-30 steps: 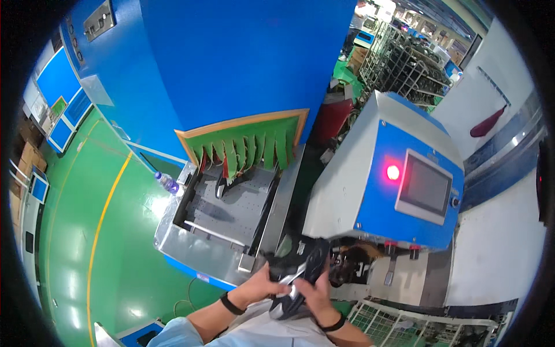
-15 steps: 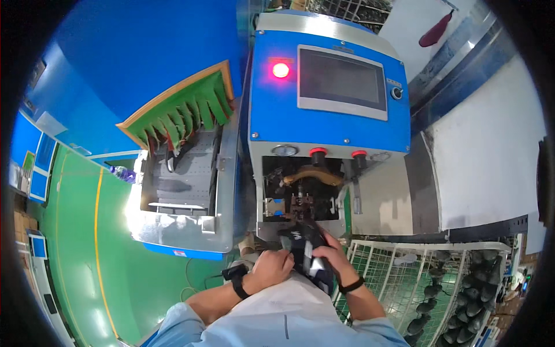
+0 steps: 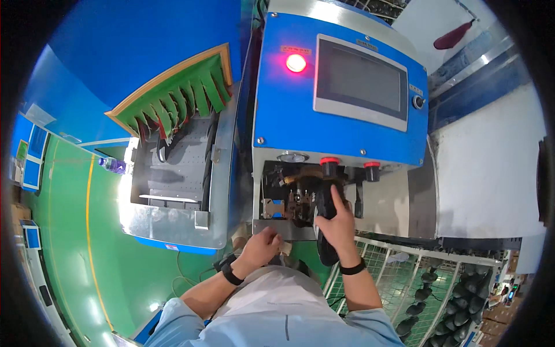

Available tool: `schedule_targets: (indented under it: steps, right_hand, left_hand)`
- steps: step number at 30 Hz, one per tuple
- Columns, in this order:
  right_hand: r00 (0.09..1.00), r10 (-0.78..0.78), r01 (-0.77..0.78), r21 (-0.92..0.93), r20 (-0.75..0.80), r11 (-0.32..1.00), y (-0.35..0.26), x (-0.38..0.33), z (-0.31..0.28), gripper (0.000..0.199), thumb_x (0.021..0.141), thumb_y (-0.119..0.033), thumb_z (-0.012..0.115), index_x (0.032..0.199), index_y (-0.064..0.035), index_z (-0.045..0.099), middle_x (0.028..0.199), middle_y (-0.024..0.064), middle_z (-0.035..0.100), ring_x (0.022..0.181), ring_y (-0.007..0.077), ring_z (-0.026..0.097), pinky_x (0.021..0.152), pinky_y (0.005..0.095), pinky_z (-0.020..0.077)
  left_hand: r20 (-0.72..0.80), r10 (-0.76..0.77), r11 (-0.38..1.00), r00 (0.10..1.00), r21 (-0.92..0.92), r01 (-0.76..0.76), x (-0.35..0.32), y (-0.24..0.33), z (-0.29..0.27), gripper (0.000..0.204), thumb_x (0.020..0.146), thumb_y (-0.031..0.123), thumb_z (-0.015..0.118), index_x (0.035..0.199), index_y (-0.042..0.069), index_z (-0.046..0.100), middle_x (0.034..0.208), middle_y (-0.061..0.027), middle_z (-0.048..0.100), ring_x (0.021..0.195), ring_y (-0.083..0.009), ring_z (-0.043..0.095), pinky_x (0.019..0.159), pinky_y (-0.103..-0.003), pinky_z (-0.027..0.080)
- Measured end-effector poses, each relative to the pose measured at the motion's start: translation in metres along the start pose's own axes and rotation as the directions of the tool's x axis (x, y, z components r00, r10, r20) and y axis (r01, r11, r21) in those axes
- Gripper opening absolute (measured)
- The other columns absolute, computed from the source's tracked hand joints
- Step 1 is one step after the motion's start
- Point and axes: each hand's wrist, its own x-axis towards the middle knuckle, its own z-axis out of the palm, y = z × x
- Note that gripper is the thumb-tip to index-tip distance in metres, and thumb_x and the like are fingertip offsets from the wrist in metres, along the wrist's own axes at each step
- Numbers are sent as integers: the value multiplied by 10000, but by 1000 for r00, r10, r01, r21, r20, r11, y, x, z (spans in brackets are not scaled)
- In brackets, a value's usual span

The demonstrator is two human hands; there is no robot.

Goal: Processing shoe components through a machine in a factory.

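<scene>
My right hand grips a black shoe and holds it upright against the brass-coloured fixture in the open bay of a blue machine. The shoe's lower end hangs below the bay's metal ledge. My left hand rests with curled fingers at the ledge's front edge, touching a small pale piece there; what it is I cannot tell. Both wrists wear dark bands.
The machine has a grey screen, a lit red lamp and red knobs. Left of it is a steel conveyor tray under green flap curtains. A white wire rack with dark shoes stands lower right. The floor is green.
The view has swung from the conveyor to the blue machine. The shoe, earlier held in both hands near my body, is now raised into the machine bay by my right hand alone.
</scene>
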Motion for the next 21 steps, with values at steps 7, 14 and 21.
schedule_targets:
  steps: [7, 14, 21]
  right_hand:
    - [992, 28, 17, -351, 123, 936, -43, 14, 35, 966, 811, -361, 700, 1606, -183, 180, 1258, 382, 456, 959, 565, 617, 770, 554, 555]
    - [994, -16, 72, -516, 113, 853, -43, 32, 30, 869, 896, -362, 664, 1556, -7, 223, 1314, 453, 365, 826, 468, 652, 660, 467, 567]
    - [996, -44, 76, -478, 78, 875, -31, 13, 40, 990, 879, -389, 681, 1577, -11, 89, 1274, 472, 363, 867, 527, 606, 718, 538, 540]
  left_hand:
    - [97, 28, 984, 995, 170, -44, -6, -45, -36, 313, 945, 297, 601, 988, -6, 669, 864, -250, 689, 831, -444, 661, 780, -495, 519]
    - [58, 64, 989, 996, 126, -71, 14, -49, -57, 344, 937, 312, 602, 1005, -12, 692, 874, -278, 672, 851, -470, 653, 721, -527, 509]
    - [177, 52, 973, 983, 214, -90, 23, -29, -54, 362, 947, 334, 543, 1041, 14, 685, 902, -271, 687, 889, -461, 664, 782, -519, 529]
